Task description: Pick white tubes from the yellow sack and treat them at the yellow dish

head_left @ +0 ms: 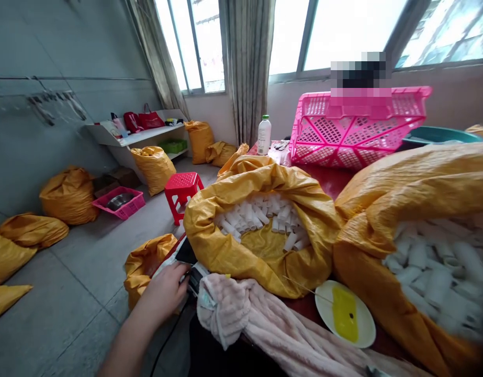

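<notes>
My left hand (pixel 163 289) grips a black corded device (pixel 191 272) at the lower middle of the view, and its thin black cord (pixel 166 335) hangs down past my wrist. A pink fleece blanket (pixel 233 314) lies just right of that hand. Beyond it, a yellow woven sack (pixel 260 267) gapes open, full of white rolls (pixel 257 215). A second yellow sack (pixel 386 230) at the right also holds white rolls (pixel 433 272). A white plate (pixel 327 309) with a yellow sticky pad (pixel 345 314) sits between them. My right hand is out of view.
A pink plastic crate (pixel 355 131), a white bottle (pixel 264 135) and a teal basin (pixel 437 136) stand on the red table (pixel 327 178). On the floor are a red stool (pixel 182 193), several filled yellow sacks (pixel 68 196) and a pink basket (pixel 119 203). Shelves (pixel 135 135) stand against the wall.
</notes>
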The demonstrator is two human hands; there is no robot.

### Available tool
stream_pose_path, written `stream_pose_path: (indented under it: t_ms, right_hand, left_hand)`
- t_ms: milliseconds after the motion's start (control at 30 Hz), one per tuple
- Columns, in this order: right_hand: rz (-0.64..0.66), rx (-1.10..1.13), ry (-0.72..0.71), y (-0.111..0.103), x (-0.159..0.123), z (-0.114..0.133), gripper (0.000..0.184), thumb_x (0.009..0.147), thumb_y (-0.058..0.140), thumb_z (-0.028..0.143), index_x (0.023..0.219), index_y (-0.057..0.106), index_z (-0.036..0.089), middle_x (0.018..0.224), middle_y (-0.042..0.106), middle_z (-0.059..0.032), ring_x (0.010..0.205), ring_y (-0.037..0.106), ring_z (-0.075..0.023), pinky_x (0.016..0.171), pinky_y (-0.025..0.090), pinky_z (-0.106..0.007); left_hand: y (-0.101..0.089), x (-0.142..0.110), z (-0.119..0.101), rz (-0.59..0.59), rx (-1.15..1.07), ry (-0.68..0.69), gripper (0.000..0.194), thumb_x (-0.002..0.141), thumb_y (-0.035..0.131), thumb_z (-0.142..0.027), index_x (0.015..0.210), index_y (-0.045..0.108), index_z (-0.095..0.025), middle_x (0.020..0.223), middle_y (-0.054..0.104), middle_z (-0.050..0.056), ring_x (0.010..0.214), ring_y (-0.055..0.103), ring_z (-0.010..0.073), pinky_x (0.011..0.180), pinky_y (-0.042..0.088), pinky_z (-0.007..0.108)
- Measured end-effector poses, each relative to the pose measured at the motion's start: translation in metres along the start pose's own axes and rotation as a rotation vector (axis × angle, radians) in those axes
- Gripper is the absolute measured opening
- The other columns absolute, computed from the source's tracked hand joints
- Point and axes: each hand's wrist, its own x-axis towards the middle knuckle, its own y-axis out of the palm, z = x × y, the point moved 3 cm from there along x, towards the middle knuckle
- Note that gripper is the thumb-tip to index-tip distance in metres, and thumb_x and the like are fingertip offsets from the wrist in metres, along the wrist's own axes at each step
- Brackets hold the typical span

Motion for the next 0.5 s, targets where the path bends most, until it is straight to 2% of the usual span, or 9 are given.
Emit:
stream_pose_path:
  t_ms: [67,133,200,267,400,500]
  right_hand:
    - [-0.015,-0.083,-0.087,-0.010,-0.001,0.006,0.032,0.081,0.040,0.032,0.106,0.061,0.033,0.080,0.070,0.0005,0.075,0.066,-0.0199,0.063,0.057,-0.024]
    - [-0.052,-0.153,-0.115,-0.034,-0.007,0.013,0.031,0.080,0.043,0.029,0.104,0.061,0.032,0.080,0.070,0.0001,0.072,0.066,-0.0191,0.061,0.056,-0.024]
    - [-0.085,-0.213,-0.104,-0.060,-0.014,0.023,0.030,0.078,0.047,0.025,0.104,0.060,0.030,0.082,0.070,-0.0002,0.071,0.066,-0.0177,0.062,0.055,-0.023]
    - [-0.070,-0.266,-0.093,-0.077,-0.016,0.035,0.032,0.076,0.049,0.022,0.106,0.057,0.027,0.083,0.070,-0.0020,0.071,0.065,-0.0166,0.064,0.053,-0.023]
    - [0.048,-0.257,0.020,-0.075,-0.006,0.050,0.027,0.076,0.047,0.025,0.099,0.059,0.021,0.077,0.068,-0.0066,0.068,0.062,-0.0170,0.064,0.050,-0.025]
    - [0.053,-0.160,0.138,-0.068,0.010,0.051,0.022,0.076,0.046,0.034,0.083,0.063,0.021,0.067,0.065,-0.0050,0.059,0.059,-0.0158,0.057,0.048,-0.024]
  left_hand:
    - [0.015,0.005,-0.004,-0.050,-0.012,0.024,0.035,0.081,0.034,-0.029,0.109,0.051,-0.015,0.110,0.053,0.010,0.104,0.050,0.0212,0.091,0.038,0.033]
    - [0.025,0.010,-0.010,-0.075,0.004,0.034,0.038,0.078,0.036,-0.030,0.110,0.047,-0.013,0.111,0.050,0.013,0.106,0.048,0.0233,0.091,0.037,0.034]
    - [0.033,0.015,-0.014,-0.041,0.043,0.050,0.042,0.072,0.043,-0.031,0.108,0.046,-0.011,0.108,0.050,0.014,0.106,0.047,0.0261,0.092,0.036,0.036]
    - [0.037,0.021,-0.018,0.000,0.100,0.050,0.041,0.068,0.045,-0.032,0.102,0.046,-0.011,0.103,0.051,0.014,0.103,0.048,0.0287,0.091,0.036,0.038]
    - [0.038,0.028,-0.028,0.099,0.155,0.041,0.041,0.067,0.039,-0.031,0.101,0.044,-0.009,0.103,0.051,0.018,0.100,0.051,0.0318,0.087,0.037,0.040]
    - [0.030,0.028,-0.030,0.181,0.058,-0.058,0.045,0.066,0.037,-0.035,0.103,0.043,-0.009,0.105,0.053,0.019,0.100,0.053,0.0319,0.083,0.041,0.038]
